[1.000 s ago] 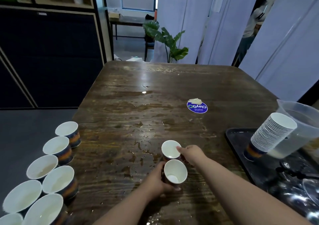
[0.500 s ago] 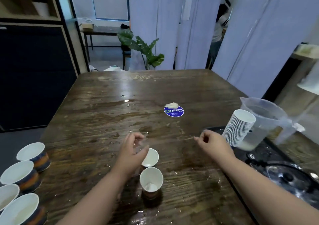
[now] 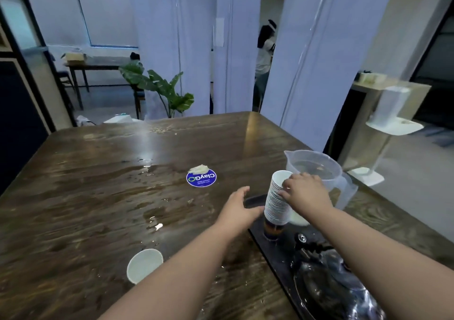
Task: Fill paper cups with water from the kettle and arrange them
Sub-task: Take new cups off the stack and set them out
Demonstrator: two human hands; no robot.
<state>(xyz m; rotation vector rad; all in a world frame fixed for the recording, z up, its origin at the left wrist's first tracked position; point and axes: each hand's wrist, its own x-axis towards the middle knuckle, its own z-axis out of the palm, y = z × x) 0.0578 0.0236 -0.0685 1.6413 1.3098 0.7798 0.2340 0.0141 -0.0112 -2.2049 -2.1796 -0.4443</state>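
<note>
A tall stack of white paper cups (image 3: 277, 201) stands on a black tray (image 3: 275, 246) at the table's right. My right hand (image 3: 305, 193) grips the top of the stack, fingers curled round the upper rims. My left hand (image 3: 237, 209) reaches toward the stack's lower left side with fingers relaxed, holding nothing. A clear plastic pitcher (image 3: 326, 172) with water stands just behind the stack. One empty paper cup (image 3: 143, 265) sits on the wet wooden table (image 3: 98, 197) near my left forearm. A dark kettle (image 3: 331, 283) lies on the tray at the lower right.
A round blue sticker (image 3: 201, 177) with a crumpled bit of paper sits mid-table. Water puddles streak the tabletop. White curtains, a potted plant (image 3: 162, 91) and a person (image 3: 265, 57) are beyond the far edge. A white stand (image 3: 390, 120) is off to the right.
My view swung right; the row of filled cups left the frame. My right hand moved onto the cup stack and gripped it. My left hand left the two cups and reached toward the stack.
</note>
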